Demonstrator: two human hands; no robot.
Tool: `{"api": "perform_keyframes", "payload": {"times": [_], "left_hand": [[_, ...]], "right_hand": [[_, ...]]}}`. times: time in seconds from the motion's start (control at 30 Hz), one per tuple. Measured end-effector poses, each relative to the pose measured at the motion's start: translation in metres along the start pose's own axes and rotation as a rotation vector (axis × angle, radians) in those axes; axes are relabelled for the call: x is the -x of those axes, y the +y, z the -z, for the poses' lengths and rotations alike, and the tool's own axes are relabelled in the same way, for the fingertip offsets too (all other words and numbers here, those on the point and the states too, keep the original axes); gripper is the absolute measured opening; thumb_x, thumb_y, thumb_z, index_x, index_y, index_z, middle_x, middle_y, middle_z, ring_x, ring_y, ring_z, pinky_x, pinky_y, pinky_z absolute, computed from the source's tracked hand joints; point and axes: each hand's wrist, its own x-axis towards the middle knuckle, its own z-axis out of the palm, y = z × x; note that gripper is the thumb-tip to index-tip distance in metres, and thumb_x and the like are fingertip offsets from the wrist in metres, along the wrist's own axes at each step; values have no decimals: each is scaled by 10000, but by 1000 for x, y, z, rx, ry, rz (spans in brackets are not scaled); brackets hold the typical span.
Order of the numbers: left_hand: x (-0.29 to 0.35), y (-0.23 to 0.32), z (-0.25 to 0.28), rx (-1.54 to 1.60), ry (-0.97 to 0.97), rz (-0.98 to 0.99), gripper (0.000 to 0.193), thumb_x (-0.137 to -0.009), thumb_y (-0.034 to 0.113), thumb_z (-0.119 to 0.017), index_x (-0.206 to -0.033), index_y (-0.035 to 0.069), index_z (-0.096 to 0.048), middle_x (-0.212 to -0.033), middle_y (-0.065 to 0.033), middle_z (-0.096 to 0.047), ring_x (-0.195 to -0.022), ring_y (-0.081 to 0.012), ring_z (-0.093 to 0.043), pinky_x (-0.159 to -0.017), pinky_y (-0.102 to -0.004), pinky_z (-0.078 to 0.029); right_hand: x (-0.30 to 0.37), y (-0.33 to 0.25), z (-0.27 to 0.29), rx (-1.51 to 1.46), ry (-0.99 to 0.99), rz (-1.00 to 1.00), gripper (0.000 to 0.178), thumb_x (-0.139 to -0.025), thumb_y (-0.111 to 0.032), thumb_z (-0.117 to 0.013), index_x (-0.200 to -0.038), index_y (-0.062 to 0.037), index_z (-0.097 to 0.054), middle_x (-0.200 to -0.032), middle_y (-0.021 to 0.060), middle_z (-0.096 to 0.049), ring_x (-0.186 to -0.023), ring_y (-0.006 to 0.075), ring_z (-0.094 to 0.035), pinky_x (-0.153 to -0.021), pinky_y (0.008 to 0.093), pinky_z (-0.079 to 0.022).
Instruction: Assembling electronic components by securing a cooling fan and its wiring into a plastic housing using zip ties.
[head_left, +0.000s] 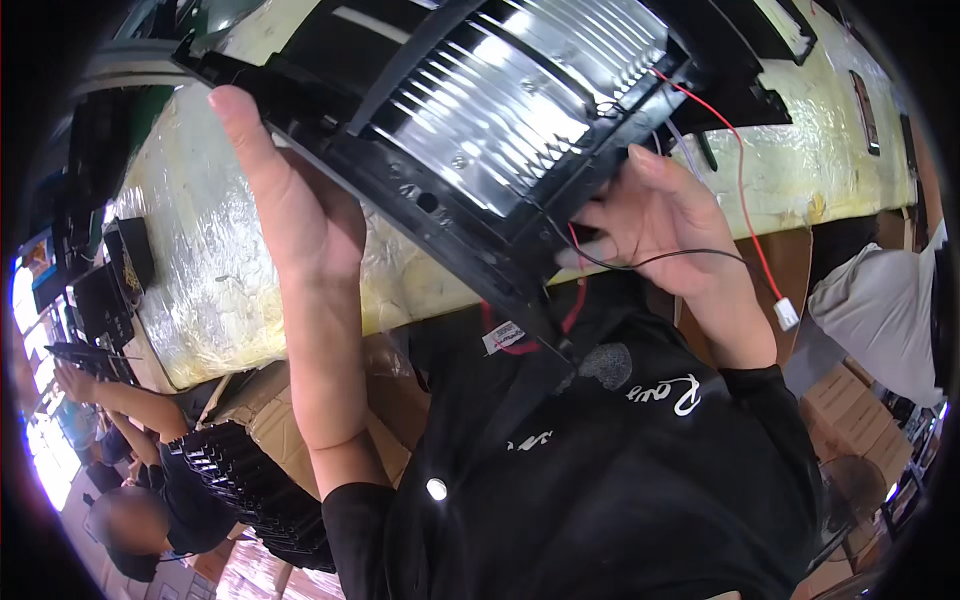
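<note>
A black plastic housing (430,215) with a shiny silver slatted panel (520,100) is held up and tilted above the bench. My left hand (300,205) grips its left edge, thumb along the outside and fingers hidden behind. At the lower right edge is my right hand (665,215), its thumb raised and its fingers bent against the housing beside the wires; the fingertips are partly hidden. A red wire (741,190) and a black wire (690,252) run from the housing over this hand to a white connector plug (787,313). Another red wire loop (578,300) hangs below the housing.
The bench (210,290) is covered in clear wrap over a yellowish surface. A dark flat object (864,112) lies at its right. Cardboard boxes (850,415) stand lower right. Stacked black parts (250,485) are at lower left, near a co-worker's arm (130,400).
</note>
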Motion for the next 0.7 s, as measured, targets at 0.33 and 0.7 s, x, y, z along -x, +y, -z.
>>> {"api": "perform_keyframes", "payload": {"times": [0.33,0.7], "left_hand": [[51,-15,2,-119,-41,-107,700,-994,571,-412,-1472,64,-348,-1392,-101,-504,-1225,-207,-513,-1057,-342,-407],[105,-45,-29,27,-11,152,745,-982,644,-338,-1431,55,-413,-1370,-75,-514,-1209,-233,-518,-1079,-355,-375]], "right_hand": [[135,-37,49,858,245,55,525,-970,-300,-532,-1354,54,-481,-1317,248,-555,-1058,288,-661,-790,317,-554],[-39,-105,26,388,247,209,493,-947,-471,-592,-1161,-30,-647,-1088,98,-687,-954,178,-662,-868,313,-527]]}}
